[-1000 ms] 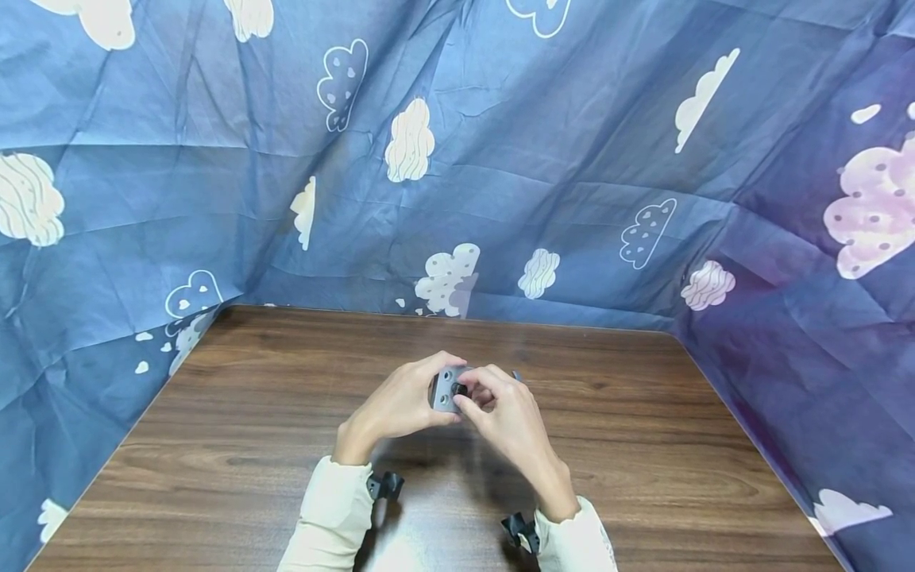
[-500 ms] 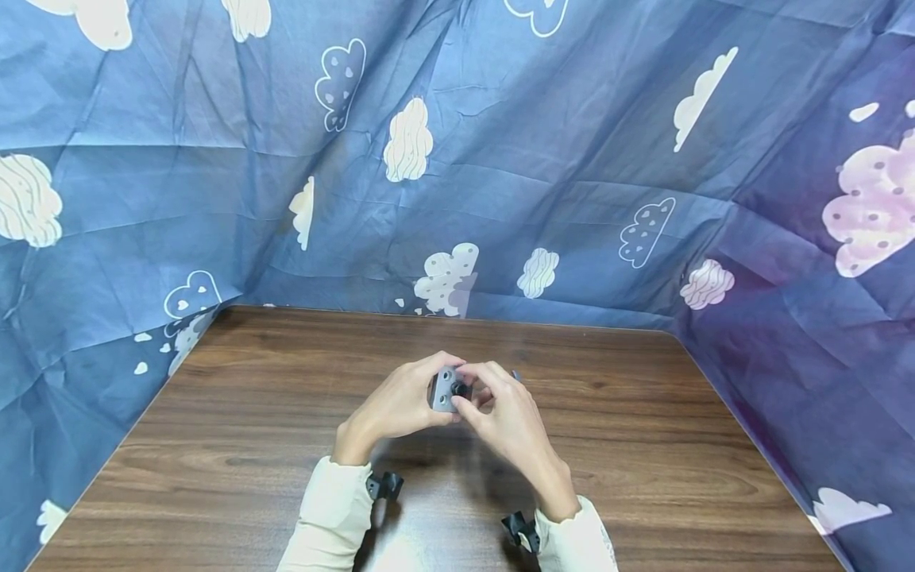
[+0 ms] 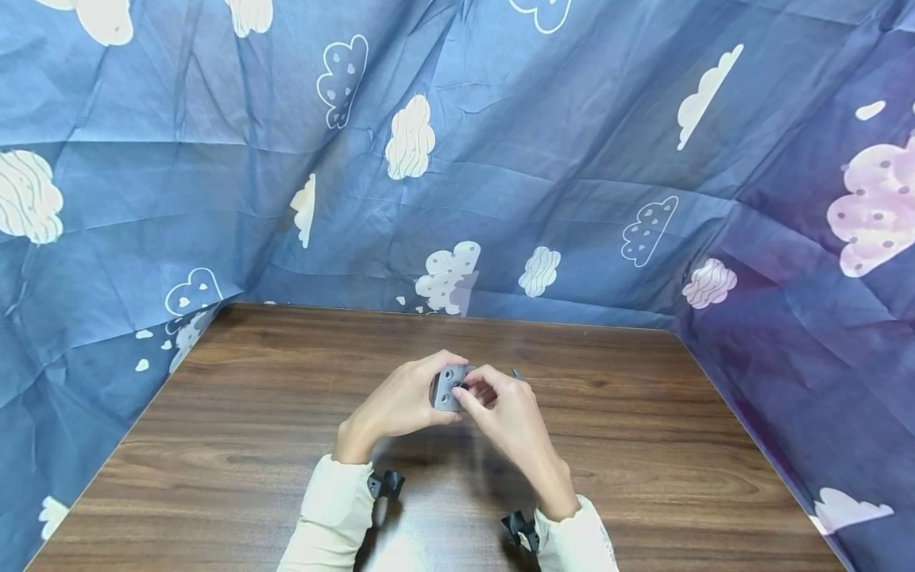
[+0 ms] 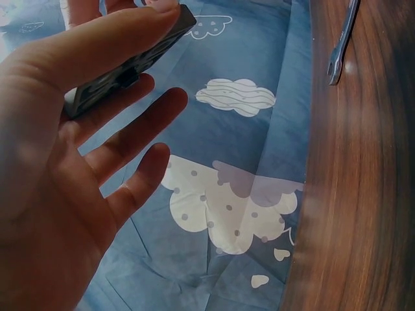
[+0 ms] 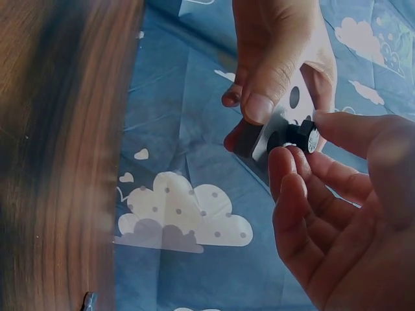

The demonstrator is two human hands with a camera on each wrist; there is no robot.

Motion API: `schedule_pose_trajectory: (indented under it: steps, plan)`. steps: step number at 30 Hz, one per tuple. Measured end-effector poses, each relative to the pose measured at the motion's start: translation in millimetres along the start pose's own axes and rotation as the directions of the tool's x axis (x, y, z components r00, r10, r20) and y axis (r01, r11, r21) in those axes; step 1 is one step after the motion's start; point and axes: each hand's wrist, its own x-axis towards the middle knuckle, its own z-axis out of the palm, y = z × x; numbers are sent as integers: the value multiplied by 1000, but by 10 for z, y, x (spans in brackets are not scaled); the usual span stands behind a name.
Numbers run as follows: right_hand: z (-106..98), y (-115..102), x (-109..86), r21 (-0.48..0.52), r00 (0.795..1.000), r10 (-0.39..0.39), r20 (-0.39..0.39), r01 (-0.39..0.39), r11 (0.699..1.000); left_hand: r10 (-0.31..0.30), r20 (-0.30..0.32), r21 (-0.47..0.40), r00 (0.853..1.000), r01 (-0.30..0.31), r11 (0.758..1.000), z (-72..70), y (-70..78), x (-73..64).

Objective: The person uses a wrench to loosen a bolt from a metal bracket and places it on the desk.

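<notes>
My left hand [image 3: 400, 401] grips a grey metal block [image 3: 448, 387] by its edges, thumb on one side and fingers on the other, above the table. The block has several round holes in its face. A black hex-head bolt [image 5: 303, 136] stands out of one hole, its shank partly showing between head and block. My right hand [image 3: 511, 409] pinches the bolt's head between thumb and fingertips. From the left wrist view, the left hand [image 4: 84, 142] shows the block [image 4: 130, 71] edge-on, the lower fingers spread away from it.
An open-ended wrench [image 4: 338, 55] lies on the wooden table [image 3: 250, 381] beyond the right hand, mostly hidden in the head view. Blue cloud-printed cloth [image 3: 500, 199] hangs around the back and sides of the table.
The right thumb and fingers were spread apart around the bolt half a second ago; now they have closed in on its head. The left hand and the block have stayed nearly still.
</notes>
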Motion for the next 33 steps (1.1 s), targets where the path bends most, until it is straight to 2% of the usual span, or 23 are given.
schedule_pose_trajectory:
  steps: [9, 19, 33]
  plan:
    - [0, 2, -10, 7, 998, -55, 4, 55, 998, -3, -1, 1, 1000, 3, 1000, 4, -5, -6]
    - [-5, 20, -11, -47, 989, -150, 3, 150, 988, -7, 3, 0, 1000, 7, 1000, -3, -4, -11]
    - [-30, -9, -11, -33, 990, -137, 34, 138, 990, -1, 13, 18, 1000, 1, 1000, -14, -14, -2]
